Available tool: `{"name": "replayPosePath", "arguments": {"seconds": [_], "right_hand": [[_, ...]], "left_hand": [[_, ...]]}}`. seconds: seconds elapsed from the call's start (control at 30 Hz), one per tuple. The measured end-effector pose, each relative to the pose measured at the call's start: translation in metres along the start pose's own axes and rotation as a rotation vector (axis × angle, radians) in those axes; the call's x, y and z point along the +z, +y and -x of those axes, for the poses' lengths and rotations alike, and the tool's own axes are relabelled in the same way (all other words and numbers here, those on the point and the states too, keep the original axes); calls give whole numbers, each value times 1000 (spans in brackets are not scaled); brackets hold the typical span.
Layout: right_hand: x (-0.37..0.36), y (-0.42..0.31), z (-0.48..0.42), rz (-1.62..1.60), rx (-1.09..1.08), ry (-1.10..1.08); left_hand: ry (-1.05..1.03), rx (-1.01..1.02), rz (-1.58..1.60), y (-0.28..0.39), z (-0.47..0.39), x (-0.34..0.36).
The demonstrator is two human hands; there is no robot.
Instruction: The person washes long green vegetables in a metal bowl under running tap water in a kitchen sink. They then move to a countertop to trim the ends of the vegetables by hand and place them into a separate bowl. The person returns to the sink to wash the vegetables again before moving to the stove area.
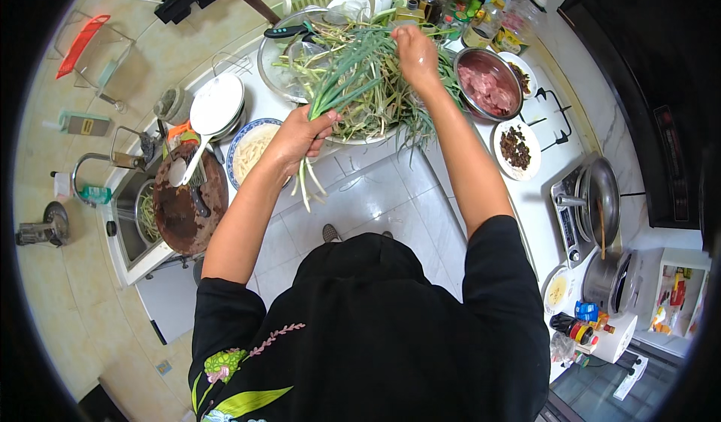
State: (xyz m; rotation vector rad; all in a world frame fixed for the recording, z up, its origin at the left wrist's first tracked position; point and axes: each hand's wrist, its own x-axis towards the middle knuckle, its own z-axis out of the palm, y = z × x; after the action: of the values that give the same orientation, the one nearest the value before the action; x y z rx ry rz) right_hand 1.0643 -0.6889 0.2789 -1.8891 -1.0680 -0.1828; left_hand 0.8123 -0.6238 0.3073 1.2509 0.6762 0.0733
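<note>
My left hand (304, 137) grips a bunch of scallions (338, 84) near the white stems, whose ends hang below the fist. The green leaves fan up and right, towards my right hand (417, 55). That hand is curled, its fingers pinched at the leaf tips; its fingertips are partly hidden. Beneath both hands lies a large heap of scallion trimmings and wilted leaves (388, 103) on the counter corner, some of it hanging over the edge. Behind the heap is a clear glass lid (270, 75). Dark-handled scissors (286, 31) lie over its rim.
Left: a bowl of pale strips (253, 148), a white lidded pot (217, 103), a round chopping board (169, 196) with a knife (198, 202), and a sink (125, 219). Right: a metal bowl of raw meat (489, 86), a plate of dark spices (518, 150), several bottles (484, 24) and a wok (601, 196).
</note>
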Motion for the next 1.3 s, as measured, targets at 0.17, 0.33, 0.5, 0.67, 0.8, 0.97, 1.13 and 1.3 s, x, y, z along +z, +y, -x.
{"name": "replayPosePath", "arguments": {"seconds": [0.17, 0.33, 0.5, 0.67, 0.8, 0.97, 1.13, 1.3], "right_hand": [[9, 0, 10, 487, -472, 322], [17, -4, 98, 539, 152, -421], [51, 28, 143, 471, 331, -527], [56, 46, 140, -89, 597, -454], [42, 18, 131, 402, 426, -600], [62, 43, 147, -41, 613, -507], [13, -27, 139, -1115, 952, -745], [-8, -57, 141, -1073, 714, -887]], "left_hand": [[135, 99, 234, -15, -13, -21], [205, 63, 432, -26, -18, -40], [139, -13, 433, -33, -21, -39], [103, -8, 413, -31, -26, -26], [93, -21, 437, -36, -32, -18], [77, -25, 378, -30, -37, -4], [134, -20, 357, -26, -45, -8], [18, -28, 338, -21, -66, 0]]}}
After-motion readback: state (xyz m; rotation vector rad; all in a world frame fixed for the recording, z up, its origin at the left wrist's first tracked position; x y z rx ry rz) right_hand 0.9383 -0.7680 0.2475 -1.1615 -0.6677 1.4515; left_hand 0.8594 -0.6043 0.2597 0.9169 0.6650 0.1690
